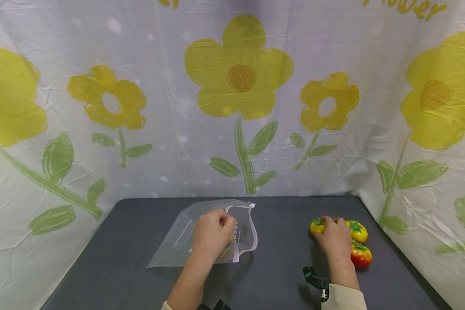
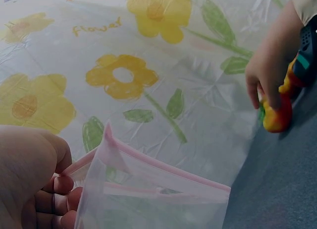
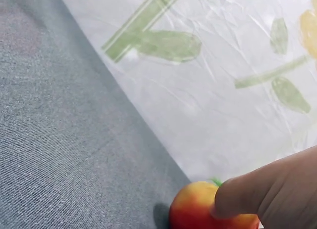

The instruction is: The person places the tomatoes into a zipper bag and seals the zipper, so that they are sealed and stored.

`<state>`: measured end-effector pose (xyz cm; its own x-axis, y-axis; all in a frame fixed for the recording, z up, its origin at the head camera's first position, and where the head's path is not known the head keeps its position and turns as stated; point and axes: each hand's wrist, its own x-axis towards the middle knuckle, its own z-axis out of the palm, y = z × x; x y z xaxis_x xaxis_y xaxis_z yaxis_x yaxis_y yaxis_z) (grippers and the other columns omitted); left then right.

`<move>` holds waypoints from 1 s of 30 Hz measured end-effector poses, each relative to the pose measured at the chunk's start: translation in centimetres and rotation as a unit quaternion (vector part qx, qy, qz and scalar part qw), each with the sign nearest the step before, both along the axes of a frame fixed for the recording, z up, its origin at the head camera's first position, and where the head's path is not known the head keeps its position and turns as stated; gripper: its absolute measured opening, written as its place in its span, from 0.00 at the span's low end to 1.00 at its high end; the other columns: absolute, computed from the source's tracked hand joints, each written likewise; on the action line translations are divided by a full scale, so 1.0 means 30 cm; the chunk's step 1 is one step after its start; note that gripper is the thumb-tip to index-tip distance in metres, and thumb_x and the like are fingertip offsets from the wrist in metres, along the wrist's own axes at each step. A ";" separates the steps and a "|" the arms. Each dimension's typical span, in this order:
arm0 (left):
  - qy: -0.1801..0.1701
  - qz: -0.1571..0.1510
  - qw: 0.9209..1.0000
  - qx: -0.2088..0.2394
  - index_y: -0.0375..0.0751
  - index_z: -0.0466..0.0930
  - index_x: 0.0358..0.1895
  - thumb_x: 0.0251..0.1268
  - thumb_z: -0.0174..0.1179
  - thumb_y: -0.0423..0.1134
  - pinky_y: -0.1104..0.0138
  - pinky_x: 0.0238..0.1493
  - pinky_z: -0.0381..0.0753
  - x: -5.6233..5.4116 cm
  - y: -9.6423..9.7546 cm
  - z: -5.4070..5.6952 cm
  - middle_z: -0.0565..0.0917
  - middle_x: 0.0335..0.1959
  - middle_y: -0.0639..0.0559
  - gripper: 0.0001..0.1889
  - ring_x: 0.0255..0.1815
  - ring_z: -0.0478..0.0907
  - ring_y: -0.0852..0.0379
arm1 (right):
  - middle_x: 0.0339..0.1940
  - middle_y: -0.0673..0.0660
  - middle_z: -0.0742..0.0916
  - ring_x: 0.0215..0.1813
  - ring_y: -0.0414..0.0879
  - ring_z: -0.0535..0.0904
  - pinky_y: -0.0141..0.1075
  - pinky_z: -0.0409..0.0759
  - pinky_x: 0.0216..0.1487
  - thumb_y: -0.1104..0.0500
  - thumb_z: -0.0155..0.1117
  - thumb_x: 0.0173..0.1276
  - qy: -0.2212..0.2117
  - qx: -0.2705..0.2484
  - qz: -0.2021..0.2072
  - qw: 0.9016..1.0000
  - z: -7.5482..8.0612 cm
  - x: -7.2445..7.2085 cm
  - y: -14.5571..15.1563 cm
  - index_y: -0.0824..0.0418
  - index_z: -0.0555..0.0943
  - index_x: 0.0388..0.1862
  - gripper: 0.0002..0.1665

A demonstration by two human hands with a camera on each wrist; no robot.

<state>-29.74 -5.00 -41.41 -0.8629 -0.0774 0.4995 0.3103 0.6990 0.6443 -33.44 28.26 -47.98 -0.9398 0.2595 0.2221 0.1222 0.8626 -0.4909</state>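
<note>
A clear zip bag (image 1: pixel 178 241) with a pale pink-white rim stands with its mouth toward the right. My left hand (image 1: pixel 211 234) pinches the upper edge of that mouth between thumb and fingers, as the left wrist view also shows. Something yellow shows partly behind the hand, inside the bag. On the right of the table, my right hand (image 1: pixel 335 241) grips a red-and-yellow tomato-like fruit (image 1: pixel 317 227) with a green leafy top. In the right wrist view its thumb (image 3: pixel 242 197) presses on the fruit's side; the fingers' far side is hidden.
Two similar fruits, a yellow one (image 1: pixel 357 231) and a redder one (image 1: pixel 361 255), lie just right of my right hand. The dark grey table (image 1: pixel 279 275) meets a white cloth with painted flowers (image 1: pixel 162 142) at the back and sides.
</note>
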 end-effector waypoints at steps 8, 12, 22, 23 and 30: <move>-0.003 0.000 1.000 -0.004 0.49 0.68 0.15 0.61 0.58 0.36 0.66 0.17 0.57 0.002 -0.001 0.000 0.64 0.12 0.61 0.16 0.15 0.61 0.61 | 0.61 0.78 0.67 0.57 0.76 0.70 0.69 0.72 0.55 0.61 0.71 0.61 -0.017 -0.029 0.001 0.999 0.001 -0.002 -0.007 0.71 0.74 0.66 0.34; -0.002 0.000 1.000 -0.005 0.49 0.67 0.15 0.61 0.58 0.36 0.66 0.17 0.57 0.001 0.000 -0.001 0.63 0.11 0.61 0.16 0.15 0.60 0.61 | 0.61 0.77 0.67 0.58 0.75 0.69 0.69 0.71 0.57 0.59 0.72 0.62 -0.022 -0.038 0.008 0.999 0.008 0.000 -0.010 0.71 0.74 0.66 0.35; -0.002 0.001 1.000 -0.003 0.49 0.67 0.15 0.61 0.57 0.36 0.66 0.17 0.56 0.001 0.000 -0.001 0.62 0.11 0.61 0.17 0.15 0.59 0.62 | 0.62 0.77 0.68 0.58 0.72 0.70 0.65 0.70 0.61 0.56 0.71 0.63 -0.007 -0.093 0.048 0.994 0.066 0.020 -0.025 0.70 0.74 0.66 0.35; -0.001 0.001 1.000 -0.002 0.49 0.67 0.15 0.61 0.57 0.36 0.66 0.17 0.56 0.001 0.001 -0.002 0.62 0.11 0.61 0.17 0.15 0.59 0.62 | 0.62 0.76 0.68 0.57 0.71 0.70 0.64 0.70 0.61 0.56 0.71 0.63 -0.005 -0.102 0.056 0.993 0.075 0.025 -0.028 0.70 0.74 0.66 0.35; 0.010 -0.005 1.000 0.006 0.49 0.67 0.14 0.60 0.57 0.35 0.67 0.17 0.55 0.007 0.001 0.002 0.62 0.11 0.62 0.17 0.15 0.58 0.63 | 0.63 0.73 0.70 0.56 0.65 0.72 0.60 0.72 0.59 0.56 0.70 0.65 0.011 -0.129 0.111 0.985 0.145 0.047 -0.064 0.68 0.74 0.67 0.34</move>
